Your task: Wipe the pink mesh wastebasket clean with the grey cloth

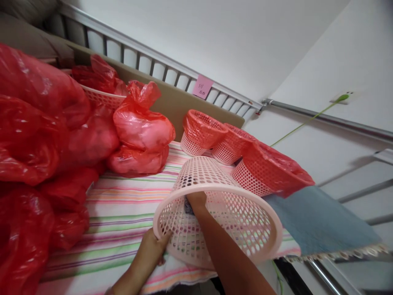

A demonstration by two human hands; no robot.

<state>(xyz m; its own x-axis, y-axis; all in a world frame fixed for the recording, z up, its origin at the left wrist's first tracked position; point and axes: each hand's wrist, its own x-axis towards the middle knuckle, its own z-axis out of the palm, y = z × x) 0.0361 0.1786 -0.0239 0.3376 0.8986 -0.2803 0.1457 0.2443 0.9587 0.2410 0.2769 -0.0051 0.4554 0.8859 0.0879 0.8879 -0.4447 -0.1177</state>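
Observation:
A pale pink plastic mesh basket point(217, 188) lies tilted on its side, its round mouth facing me. My left hand point(156, 242) grips the left edge of its rim, thumb on the inside. Reaching through the mouth, my right hand point(197, 199) is inside the basket near its left wall. A dark grey, speckled cloth point(188, 206) is bunched under the right fingers, pressed against the inner wall. Part of this hand is hidden behind the rim and mesh. Beneath the basket spreads a striped cloth point(116, 221).
Baskets lined with red plastic bags point(260, 168) stand in a row behind, to the right. Full red bags point(141, 127) crowd the left side. A metal railing point(141, 51) with a pink note point(202, 86) runs along the back. A blue-grey cloth point(322, 221) hangs at the right.

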